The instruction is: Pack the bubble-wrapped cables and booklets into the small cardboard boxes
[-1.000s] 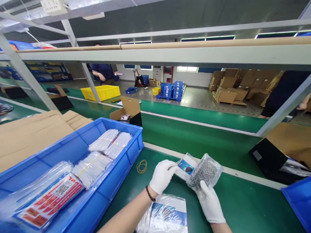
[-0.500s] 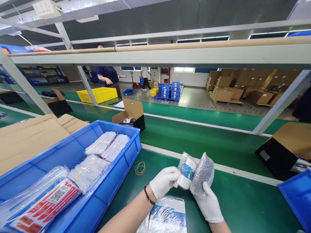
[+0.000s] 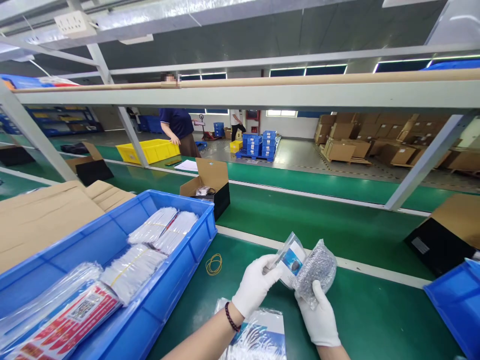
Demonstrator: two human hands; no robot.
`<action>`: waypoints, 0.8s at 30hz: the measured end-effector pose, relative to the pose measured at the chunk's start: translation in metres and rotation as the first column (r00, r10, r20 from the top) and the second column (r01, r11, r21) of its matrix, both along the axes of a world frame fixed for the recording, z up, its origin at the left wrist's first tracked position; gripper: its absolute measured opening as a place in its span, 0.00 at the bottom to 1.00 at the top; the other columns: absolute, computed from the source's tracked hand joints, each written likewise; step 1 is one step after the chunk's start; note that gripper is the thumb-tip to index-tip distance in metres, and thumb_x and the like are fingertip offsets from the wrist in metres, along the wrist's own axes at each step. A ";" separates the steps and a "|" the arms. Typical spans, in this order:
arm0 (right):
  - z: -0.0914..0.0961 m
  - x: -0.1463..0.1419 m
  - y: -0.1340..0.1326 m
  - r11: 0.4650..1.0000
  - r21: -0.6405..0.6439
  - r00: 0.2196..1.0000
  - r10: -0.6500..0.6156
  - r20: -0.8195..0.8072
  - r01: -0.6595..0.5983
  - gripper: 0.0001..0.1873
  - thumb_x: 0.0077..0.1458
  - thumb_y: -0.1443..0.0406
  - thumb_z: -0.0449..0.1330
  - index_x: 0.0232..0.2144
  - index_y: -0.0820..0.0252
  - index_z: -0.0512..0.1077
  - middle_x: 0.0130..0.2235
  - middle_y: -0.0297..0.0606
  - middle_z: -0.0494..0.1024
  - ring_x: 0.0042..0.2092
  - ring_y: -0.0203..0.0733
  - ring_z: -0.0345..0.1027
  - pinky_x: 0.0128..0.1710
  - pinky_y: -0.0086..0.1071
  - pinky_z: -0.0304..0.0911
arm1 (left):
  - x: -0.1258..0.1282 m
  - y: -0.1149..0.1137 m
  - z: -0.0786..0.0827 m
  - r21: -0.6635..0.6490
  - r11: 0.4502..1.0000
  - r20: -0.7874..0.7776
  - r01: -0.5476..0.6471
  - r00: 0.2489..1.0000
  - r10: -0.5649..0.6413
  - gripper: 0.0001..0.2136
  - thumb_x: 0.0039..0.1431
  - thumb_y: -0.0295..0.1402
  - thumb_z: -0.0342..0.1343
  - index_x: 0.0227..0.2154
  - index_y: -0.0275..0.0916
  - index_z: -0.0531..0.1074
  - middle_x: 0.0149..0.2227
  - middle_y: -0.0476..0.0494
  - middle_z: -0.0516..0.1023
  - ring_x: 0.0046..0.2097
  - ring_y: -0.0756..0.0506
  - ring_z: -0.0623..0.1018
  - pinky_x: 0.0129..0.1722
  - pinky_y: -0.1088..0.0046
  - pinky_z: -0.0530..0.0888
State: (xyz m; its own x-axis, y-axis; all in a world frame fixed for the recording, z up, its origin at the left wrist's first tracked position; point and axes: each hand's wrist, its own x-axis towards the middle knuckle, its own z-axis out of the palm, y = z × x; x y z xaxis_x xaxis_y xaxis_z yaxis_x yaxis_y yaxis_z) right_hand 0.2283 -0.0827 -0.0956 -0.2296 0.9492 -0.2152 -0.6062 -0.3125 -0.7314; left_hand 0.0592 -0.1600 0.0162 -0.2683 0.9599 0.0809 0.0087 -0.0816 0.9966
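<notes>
Both my hands wear white gloves and are raised over the green belt. My left hand (image 3: 255,285) pinches a clear plastic bag with a white and blue printed card (image 3: 290,260) inside. My right hand (image 3: 318,320) grips a dark item wrapped in bubble wrap (image 3: 314,272), pressed against the bag's right side. Below my wrists lies a stack of bagged blue-and-white leaflets (image 3: 258,335). A yellow rubber band (image 3: 213,264) rests on the belt to the left.
A blue bin (image 3: 180,265) at left holds bundled white packets and red-printed bags. Flat cardboard (image 3: 41,215) lies behind it. An open box (image 3: 208,187) sits on the far belt, a black box (image 3: 435,245) and another blue bin (image 3: 457,305) at right. A person stands by a yellow crate (image 3: 150,150).
The bag and wrapped item stay in my hands and were turned slightly, the card now facing me more. The view shifted a little; the distant person moved right.
</notes>
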 end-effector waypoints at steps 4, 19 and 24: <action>0.004 -0.004 -0.003 1.000 0.018 1.000 0.010 -0.004 -0.010 0.25 0.47 0.48 0.69 0.41 0.59 0.78 0.45 0.42 0.82 0.55 0.52 0.70 0.58 0.48 0.67 | 0.008 -0.002 0.001 0.012 0.997 -0.167 0.076 0.983 -0.073 0.13 0.58 0.39 0.56 0.40 0.39 0.80 0.41 0.45 0.82 0.44 0.41 0.78 0.47 0.69 0.72; 0.022 0.007 -0.001 0.965 -0.212 0.977 0.115 -0.178 -0.152 0.17 0.42 0.55 0.73 0.30 0.60 0.75 0.28 0.35 0.79 0.26 0.38 0.70 0.19 0.27 0.62 | -0.068 0.020 -0.011 -0.094 0.969 0.581 -0.229 0.778 0.240 0.16 0.51 0.33 0.66 0.43 0.35 0.76 0.43 0.38 0.80 0.37 0.47 0.79 0.31 0.77 0.74; 0.018 0.008 0.002 0.976 -0.175 0.984 0.109 -0.138 -0.133 0.17 0.44 0.55 0.72 0.32 0.59 0.75 0.29 0.35 0.79 0.28 0.40 0.70 0.23 0.31 0.65 | -0.090 0.026 -0.026 -0.079 0.954 0.758 -0.289 0.604 0.246 0.12 0.54 0.21 0.60 0.42 0.33 0.74 0.40 0.37 0.80 0.38 0.46 0.80 0.33 0.76 0.76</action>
State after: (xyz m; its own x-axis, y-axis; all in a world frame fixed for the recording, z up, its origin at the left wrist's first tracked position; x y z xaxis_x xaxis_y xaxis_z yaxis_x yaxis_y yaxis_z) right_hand 0.2360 -0.0812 -0.0771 -0.3771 0.8599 -0.3442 -0.6398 -0.5105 -0.5745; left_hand -0.0311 -0.1340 -0.0094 -0.4994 0.8361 -0.2271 -0.7114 -0.2461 0.6582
